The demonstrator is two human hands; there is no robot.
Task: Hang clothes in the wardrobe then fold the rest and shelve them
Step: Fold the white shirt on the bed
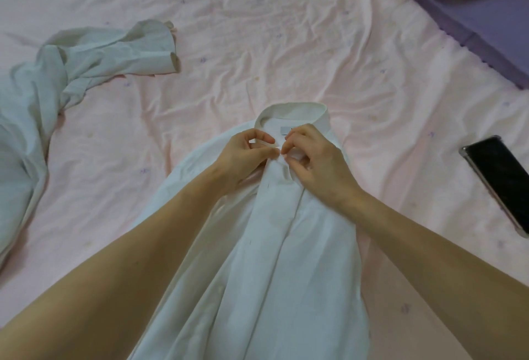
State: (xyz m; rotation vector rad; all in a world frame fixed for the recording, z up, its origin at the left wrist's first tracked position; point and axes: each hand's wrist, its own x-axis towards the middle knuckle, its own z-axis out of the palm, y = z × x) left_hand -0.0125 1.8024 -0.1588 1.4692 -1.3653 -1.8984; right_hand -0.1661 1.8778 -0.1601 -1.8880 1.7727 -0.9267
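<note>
Item: white shirt [274,259] flat on pink sheet [229,30], our left hand [246,156] & right hand [317,165] each pinching its top placket (prob. buttoning collar so it hangs/folds straight).

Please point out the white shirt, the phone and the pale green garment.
white shirt [286,259], head view, front placket.
phone [499,180], head view, dark screen.
pale green garment [37,96], head view, crumpled body.
</note>
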